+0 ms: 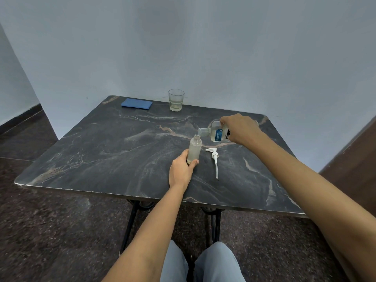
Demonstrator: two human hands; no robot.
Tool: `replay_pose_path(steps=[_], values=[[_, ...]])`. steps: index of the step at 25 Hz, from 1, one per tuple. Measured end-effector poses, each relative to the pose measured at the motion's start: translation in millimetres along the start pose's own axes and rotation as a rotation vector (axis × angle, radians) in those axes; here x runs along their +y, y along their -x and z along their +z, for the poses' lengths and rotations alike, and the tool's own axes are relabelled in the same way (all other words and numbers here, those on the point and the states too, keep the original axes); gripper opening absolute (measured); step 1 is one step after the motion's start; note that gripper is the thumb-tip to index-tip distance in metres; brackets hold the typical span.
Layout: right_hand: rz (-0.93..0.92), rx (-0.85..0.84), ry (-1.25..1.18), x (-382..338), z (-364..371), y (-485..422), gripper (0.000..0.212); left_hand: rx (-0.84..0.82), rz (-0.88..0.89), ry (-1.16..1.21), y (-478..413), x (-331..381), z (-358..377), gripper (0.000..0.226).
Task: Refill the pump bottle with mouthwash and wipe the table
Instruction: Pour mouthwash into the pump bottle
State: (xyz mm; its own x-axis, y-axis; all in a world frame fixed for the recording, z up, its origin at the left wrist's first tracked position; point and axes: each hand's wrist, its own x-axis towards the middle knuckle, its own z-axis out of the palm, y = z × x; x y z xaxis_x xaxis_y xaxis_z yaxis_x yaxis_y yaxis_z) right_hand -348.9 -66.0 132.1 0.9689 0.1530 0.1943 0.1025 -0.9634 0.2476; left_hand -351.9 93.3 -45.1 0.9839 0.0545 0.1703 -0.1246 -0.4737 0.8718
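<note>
Head view, first speaker: where is the pump bottle (195,148) standing?

Second speaker: It is standing upright on the table (101,159), just toward three o'clock of the middle, counting the near edge as six. The left hand (181,169) is wrapping fingers and thumb round its lower part, steadying it. Its neck is standing open.

First speaker: And the pouring?

Second speaker: The right hand (241,128) is gripping the mouthwash bottle (216,133) from above, fingers curled over its body, tipping it nearly flat at two o'clock of the pump bottle, mouth hanging just over the open neck. I cannot make out a stream, and the frosted wall is hiding the level.

First speaker: So how far along is it looking?

Second speaker: I am judging the refill as under way: the pump head (214,159) is lying off, on the table at four o'clock of the bottle, tube pointing toward six. Finishing the pour, screwing the pump back and wiping are all waiting. The blue cloth (136,103) is lying folded at eleven o'clock near the far edge, untouched.

First speaker: Counts?

Second speaker: I am counting one pump bottle, one mouthwash bottle, one pump head, one cloth, one glass (176,99) holding a little pale liquid at twelve o'clock, and two hands.
</note>
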Motion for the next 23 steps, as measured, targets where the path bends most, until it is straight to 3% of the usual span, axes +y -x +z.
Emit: replay_pose_path(steps=[23], values=[[-0.002, -0.011, -0.001, -2.1, -4.1, 2.9, 0.04, -0.005, 0.005, 0.006, 0.4, 2.5, -1.4, 0.04]])
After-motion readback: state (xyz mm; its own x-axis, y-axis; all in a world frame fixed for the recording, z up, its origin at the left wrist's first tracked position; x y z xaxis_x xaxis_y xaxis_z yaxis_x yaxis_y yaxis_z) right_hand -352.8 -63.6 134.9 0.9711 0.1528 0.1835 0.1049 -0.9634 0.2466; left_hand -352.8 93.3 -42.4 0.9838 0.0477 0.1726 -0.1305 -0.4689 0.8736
